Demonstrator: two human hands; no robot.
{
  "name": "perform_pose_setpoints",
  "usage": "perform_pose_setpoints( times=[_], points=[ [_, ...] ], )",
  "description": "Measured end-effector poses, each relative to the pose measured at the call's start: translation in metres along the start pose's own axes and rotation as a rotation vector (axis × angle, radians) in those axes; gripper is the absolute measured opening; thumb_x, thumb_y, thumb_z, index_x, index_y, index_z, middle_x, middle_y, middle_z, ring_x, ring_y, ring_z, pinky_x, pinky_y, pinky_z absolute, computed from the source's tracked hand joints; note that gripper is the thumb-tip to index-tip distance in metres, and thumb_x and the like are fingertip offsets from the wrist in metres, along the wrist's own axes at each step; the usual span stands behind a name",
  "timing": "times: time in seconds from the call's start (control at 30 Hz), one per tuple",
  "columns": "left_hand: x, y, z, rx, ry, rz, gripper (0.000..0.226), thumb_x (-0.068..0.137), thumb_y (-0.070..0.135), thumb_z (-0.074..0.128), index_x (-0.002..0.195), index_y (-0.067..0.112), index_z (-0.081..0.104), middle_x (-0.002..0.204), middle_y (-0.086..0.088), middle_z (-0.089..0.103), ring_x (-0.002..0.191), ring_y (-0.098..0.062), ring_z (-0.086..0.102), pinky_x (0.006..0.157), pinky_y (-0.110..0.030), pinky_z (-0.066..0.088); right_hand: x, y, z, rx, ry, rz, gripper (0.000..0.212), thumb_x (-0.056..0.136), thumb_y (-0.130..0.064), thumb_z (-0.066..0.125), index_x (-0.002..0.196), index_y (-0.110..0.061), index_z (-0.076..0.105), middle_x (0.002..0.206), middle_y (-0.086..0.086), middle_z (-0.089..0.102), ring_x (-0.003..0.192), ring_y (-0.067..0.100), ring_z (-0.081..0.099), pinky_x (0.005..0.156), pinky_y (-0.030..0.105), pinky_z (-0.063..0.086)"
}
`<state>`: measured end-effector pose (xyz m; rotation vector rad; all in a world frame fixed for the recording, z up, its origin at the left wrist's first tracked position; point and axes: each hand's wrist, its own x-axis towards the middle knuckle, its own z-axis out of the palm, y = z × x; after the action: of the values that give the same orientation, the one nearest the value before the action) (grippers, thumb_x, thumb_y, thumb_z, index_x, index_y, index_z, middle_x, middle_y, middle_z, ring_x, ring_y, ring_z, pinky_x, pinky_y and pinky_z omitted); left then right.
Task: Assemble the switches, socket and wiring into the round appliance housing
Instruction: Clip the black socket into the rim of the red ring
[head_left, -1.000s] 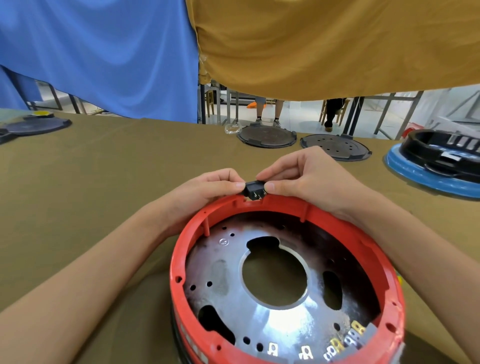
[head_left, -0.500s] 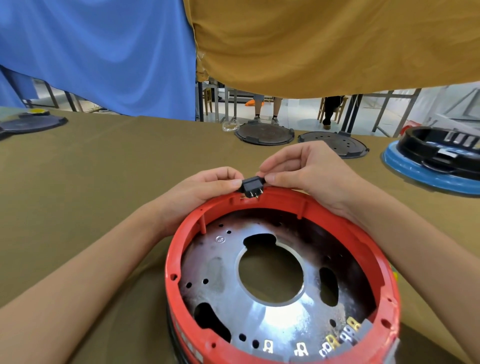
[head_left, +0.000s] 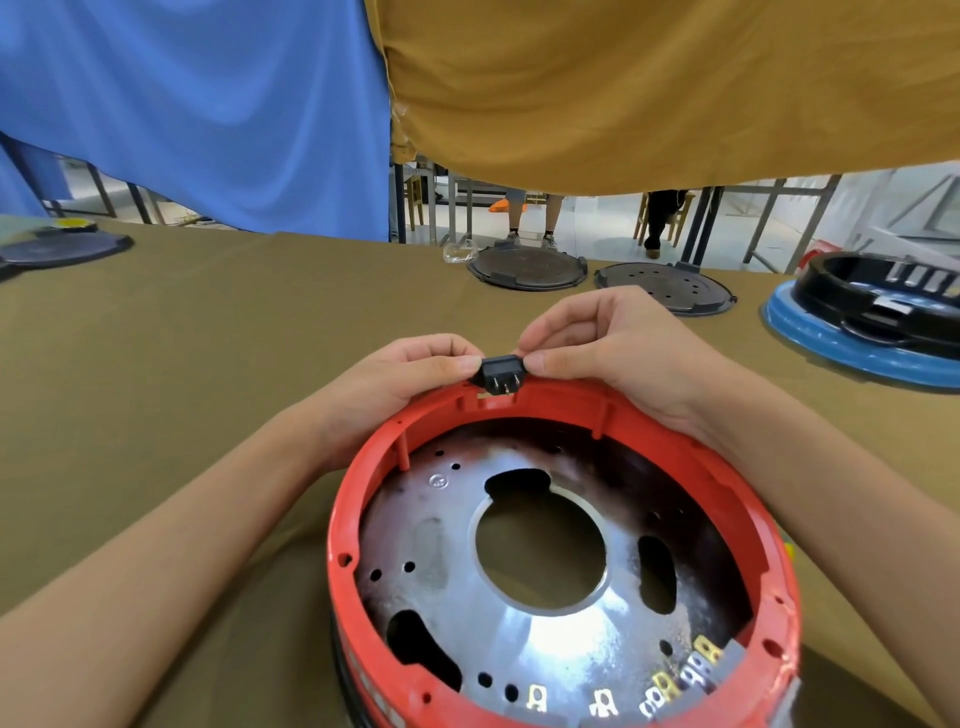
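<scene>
Since the earlier frames the black socket (head_left: 500, 373), pinched between the fingertips of the left hand (head_left: 410, 375) and right hand (head_left: 605, 345), has been turned pins-forward and lowered onto the far rim notch of the red housing (head_left: 550, 525), so seating appears imminent.

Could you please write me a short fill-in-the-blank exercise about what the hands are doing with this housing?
1. The left hand and right hand pinch a small ____ socket between them.
2. The socket sits at the far rim of the ____ round housing.
3. The socket's metal pins number ____.

Missing words: black; red; two
</scene>
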<state>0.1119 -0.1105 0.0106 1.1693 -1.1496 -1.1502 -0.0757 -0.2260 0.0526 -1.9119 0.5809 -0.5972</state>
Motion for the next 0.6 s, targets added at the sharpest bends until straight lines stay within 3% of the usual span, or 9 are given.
perform_pose_setpoints(
  times=[0.6],
  points=[
    [0.0003, -0.0012, -0.0032, 0.056, 0.008, 0.044, 0.008, 0.091, 0.020, 0.066, 0.084, 0.016, 0.062, 0.090, -0.014, 0.061, 0.072, -0.018, 0.057, 0.068, -0.025, 0.051, -0.0012, -0.0019, 0.0021, -0.159, 0.047, -0.169, 0.016, 0.077, 0.003, 0.080, 0.087, -0.008, 0.076, 0.083, 0.007, 0.077, 0.075, 0.011, 0.070, 0.078, 0.022, 0.056]
  ],
)
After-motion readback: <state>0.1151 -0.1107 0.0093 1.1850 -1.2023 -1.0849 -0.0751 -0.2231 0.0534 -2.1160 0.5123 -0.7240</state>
